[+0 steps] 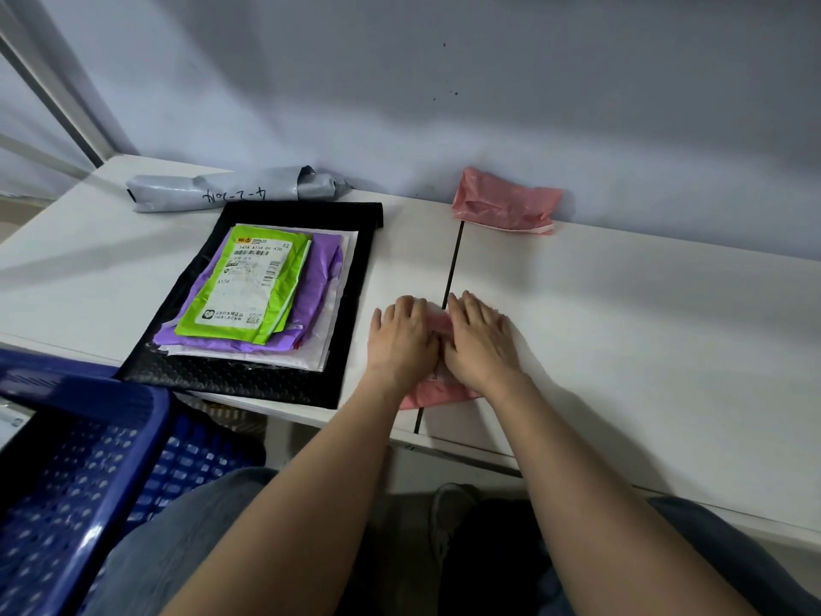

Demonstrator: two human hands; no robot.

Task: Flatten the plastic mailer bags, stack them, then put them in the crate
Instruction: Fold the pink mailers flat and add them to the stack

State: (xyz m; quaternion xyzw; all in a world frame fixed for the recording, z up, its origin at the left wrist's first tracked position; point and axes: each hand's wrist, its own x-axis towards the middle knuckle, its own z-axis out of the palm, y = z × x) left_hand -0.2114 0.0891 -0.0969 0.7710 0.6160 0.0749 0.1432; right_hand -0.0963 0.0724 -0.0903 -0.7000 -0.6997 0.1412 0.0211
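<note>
So the person is roughly midway through, by the look of it. Both hands are flat, fingers straight, side by side and pressing down on a small pink plastic mailer bag (pixel 437 393) that lies across the seam between the two white tabletops (pixel 622 326). The left hand (pixel 402 337) and right hand (pixel 482 340) are nearly touching, and most of that bag is hidden under them.

Already done: a neat stack with a lime green labelled mailer (pixel 242 284) on top, a purple plastic one (pixel 322 271) and a white one under it, all on a big black bubble mailer (pixel 249 375).

Still to flatten: a crumpled pink bag (pixel 506 202) and a rolled-up grey mailer (pixel 231 188), both back against the wall. The blue perforated plastic crate (pixel 89 473) sits down at the left, and no bags show in it.
</note>
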